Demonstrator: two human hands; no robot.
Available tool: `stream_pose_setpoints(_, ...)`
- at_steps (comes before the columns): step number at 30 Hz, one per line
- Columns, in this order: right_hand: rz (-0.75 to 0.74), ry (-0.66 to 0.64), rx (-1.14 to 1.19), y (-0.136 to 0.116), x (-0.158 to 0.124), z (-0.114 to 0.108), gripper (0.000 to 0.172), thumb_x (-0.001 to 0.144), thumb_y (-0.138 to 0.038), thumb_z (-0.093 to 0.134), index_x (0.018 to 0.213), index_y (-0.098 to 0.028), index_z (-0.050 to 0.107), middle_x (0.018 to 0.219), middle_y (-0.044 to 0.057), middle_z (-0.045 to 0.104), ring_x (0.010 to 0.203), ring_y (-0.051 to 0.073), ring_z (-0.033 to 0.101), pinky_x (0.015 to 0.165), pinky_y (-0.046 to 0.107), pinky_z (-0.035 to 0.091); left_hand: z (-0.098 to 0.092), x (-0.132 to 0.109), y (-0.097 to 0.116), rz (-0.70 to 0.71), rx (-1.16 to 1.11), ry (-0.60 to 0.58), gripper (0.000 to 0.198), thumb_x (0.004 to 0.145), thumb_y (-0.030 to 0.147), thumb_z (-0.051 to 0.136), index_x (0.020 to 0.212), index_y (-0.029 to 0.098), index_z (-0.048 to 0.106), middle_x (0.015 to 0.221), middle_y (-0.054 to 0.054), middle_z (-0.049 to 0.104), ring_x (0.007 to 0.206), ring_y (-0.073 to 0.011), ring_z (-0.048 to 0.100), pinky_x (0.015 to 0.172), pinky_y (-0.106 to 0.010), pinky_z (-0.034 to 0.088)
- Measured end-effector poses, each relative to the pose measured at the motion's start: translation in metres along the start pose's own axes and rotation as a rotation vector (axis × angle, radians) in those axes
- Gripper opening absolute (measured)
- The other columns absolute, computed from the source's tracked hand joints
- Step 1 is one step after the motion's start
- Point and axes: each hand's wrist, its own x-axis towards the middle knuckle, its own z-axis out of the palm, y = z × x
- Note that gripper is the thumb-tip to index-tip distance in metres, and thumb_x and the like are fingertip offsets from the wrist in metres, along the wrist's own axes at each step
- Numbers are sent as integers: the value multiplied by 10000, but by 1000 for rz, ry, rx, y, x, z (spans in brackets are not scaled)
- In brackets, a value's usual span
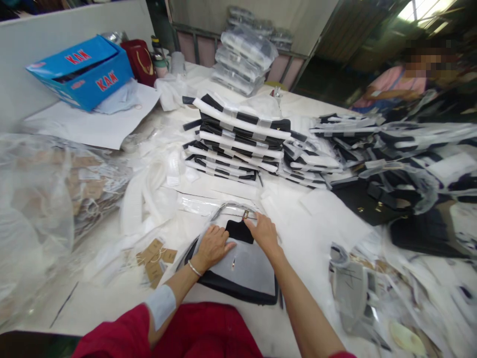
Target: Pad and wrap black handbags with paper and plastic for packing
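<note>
A black handbag [243, 296] lies on the white table in front of me, with a grey protective sheet [248, 266] over its front. Its black flap [239, 231] is turned up, showing a small gold clasp [246, 214] at the top. My left hand [214, 247] rests on the bag's left side, fingers laid over it and thumb stretched towards the middle. At the flap's right edge, my right hand [266, 233] has its thumb on the flap and its fingers around the upper edge. The wrapped handle [219, 211] arches behind.
Stacked wrapped black bags [238, 141] stand behind, with more black bags [372, 199] at right. Brown tags [152, 258] lie left, near a large plastic bag [33, 214]. A blue box [84, 74] sits back left. Grey scraps [350, 293] lie right. A co-worker [395, 84] sits beyond.
</note>
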Motion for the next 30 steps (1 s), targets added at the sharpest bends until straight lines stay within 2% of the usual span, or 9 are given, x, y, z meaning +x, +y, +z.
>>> stream_pose_setpoints(4, 231, -171, 496, -14, 30, 14, 377, 779, -455, 650, 1040, -187, 697, 787, 46, 743, 724, 216, 680, 671, 328, 504, 2, 0, 0, -1, 15, -8, 319, 928, 488, 545, 857, 179, 581, 843, -69, 580, 865, -262, 533, 837, -437, 400)
stream_pose_setpoints(6, 275, -210, 670, -22, 24, 11, 327, 779, -434, 635, 959, -173, 715, 720, 27, 732, 679, 203, 682, 645, 311, 523, 3, 0, 0, -7, 29, -15, 320, 924, 489, 551, 864, 177, 583, 844, -70, 584, 865, -264, 536, 831, -436, 402)
stream_pose_setpoints(8, 240, -180, 727, -29, 4, 5, 285, 793, -426, 633, 903, -182, 730, 748, 32, 745, 713, 209, 699, 682, 315, 548, 3, 0, 0, -13, 30, -19, 315, 925, 481, 551, 869, 173, 586, 849, -73, 588, 867, -265, 539, 820, -435, 406)
stream_pose_setpoints(11, 85, -87, 655, -36, -45, 0, 230, 838, -400, 633, 921, -218, 747, 904, 46, 771, 856, 228, 724, 810, 337, 570, 3, -1, -1, -11, 4, -26, 260, 938, 419, 541, 867, 175, 594, 855, -73, 591, 873, -259, 542, 819, -434, 412)
stream_pose_setpoints(14, -80, 29, 560, -36, -91, 8, 239, 900, -356, 583, 1032, -221, 729, 1047, 65, 757, 981, 228, 714, 911, 347, 563, 2, -2, -1, 1, -15, -36, 173, 932, 325, 535, 862, 178, 594, 862, -73, 590, 884, -259, 540, 832, -437, 428)
stream_pose_setpoints(16, -117, 88, 517, -35, -109, 16, 246, 927, -327, 553, 1082, -214, 707, 1072, 75, 750, 997, 220, 713, 923, 345, 566, 2, -3, -2, 1, -13, -34, 126, 916, 268, 528, 849, 180, 587, 852, -72, 584, 886, -263, 540, 858, -446, 444)
stream_pose_setpoints(19, -138, 118, 481, -32, -119, 20, 210, 935, -285, 545, 1065, -222, 699, 1057, 68, 754, 995, 212, 715, 936, 348, 567, 6, -4, -5, -22, -38, 25, 88, 886, 161, 487, 883, 186, 571, 889, -73, 587, 929, -260, 551, 967, -475, 439)
stream_pose_setpoints(22, -215, 103, 457, -30, -124, 18, 170, 922, -225, 554, 1009, -228, 700, 1047, 58, 756, 1002, 202, 715, 971, 348, 554, 12, -6, -8, -38, -115, 131, 210, 862, 60, 409, 966, 185, 543, 1041, -92, 596, 1058, -242, 554, 1084, -489, 384)
stream_pose_setpoints(30, -396, 38, 318, -25, -154, 28, 261, 894, -123, 550, 1104, -206, 681, 1159, 98, 720, 1154, 220, 649, 1004, 377, 539, 18, -10, -14, -17, -220, 183, 315, 840, 21, 351, 1068, 186, 493, 1027, -72, 607, 1057, -208, 574, 1134, -493, 377)
